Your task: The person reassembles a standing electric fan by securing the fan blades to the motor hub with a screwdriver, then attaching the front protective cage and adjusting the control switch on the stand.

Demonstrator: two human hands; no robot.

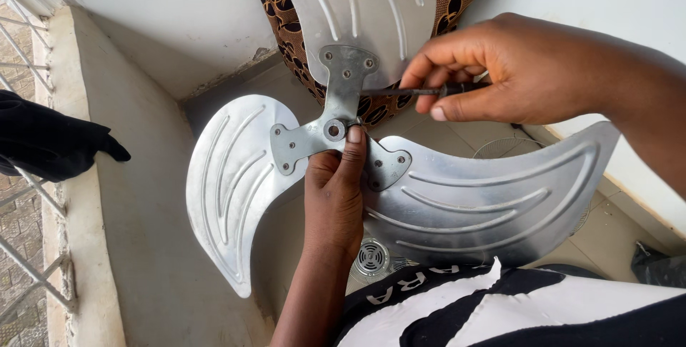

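Observation:
A silver three-bladed metal fan blade [464,204] is held up in front of me, its grey hub plate [341,104] in the middle. My left hand [334,193] grips it from below, thumb pressed beside the centre hole. My right hand [514,72] pinches a thin dark screwdriver [411,92], held level, its tip pointing at the hub. The upper blade [364,4] reaches toward the top of the view.
A brown patterned cushion [286,25] lies behind the upper blade against the white wall. A concrete ledge [78,175] with a metal window grille and a dark cloth [50,143] is on the left. A fan motor [371,258] sits on the tiled floor below.

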